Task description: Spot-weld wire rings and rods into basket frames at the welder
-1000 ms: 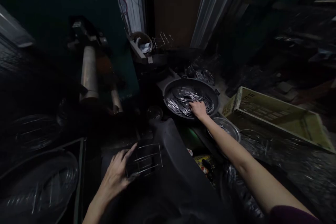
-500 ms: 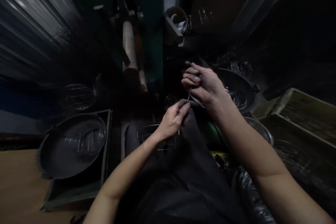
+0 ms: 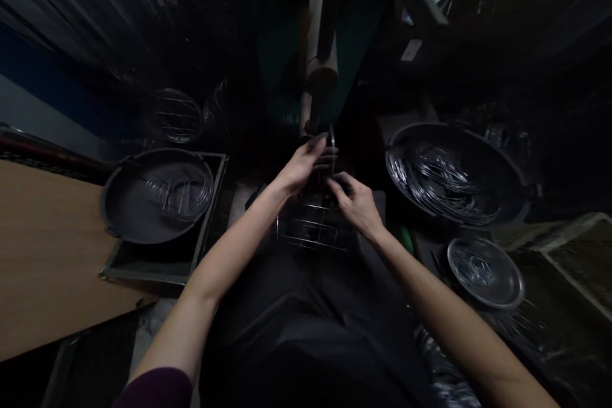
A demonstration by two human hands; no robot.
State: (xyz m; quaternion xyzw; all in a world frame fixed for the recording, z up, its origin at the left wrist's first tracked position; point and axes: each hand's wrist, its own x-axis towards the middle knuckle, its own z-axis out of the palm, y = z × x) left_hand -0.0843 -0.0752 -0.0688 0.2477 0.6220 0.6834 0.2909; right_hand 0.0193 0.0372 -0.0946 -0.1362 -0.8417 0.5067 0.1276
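My left hand [image 3: 303,166] is closed at the machine's lower tip, its fingers around a thin metal wire ring [image 3: 333,143] seen nearly edge-on. Just below and to the right, my right hand [image 3: 357,204] pinches the ring's lower part; the fingertips are dark and partly blurred. Over my lap, beneath both hands, lies a wire rack [image 3: 310,233] of thin crossed rods. Above the hands, the machine's pale cylindrical arm [image 3: 318,19] points down toward them.
To the left, a round dark pan [image 3: 143,204] with wire pieces sits on a crate [image 3: 143,274]. At right are a large pan [image 3: 507,172] of wire rings and a smaller metal bowl [image 3: 511,274] with small wire parts. A plastic crate [image 3: 574,236] stands farther right.
The view has turned left and steadied. My right hand has come down from above the left one to its lower right, and both hands are now under the machine's arm with the ring.
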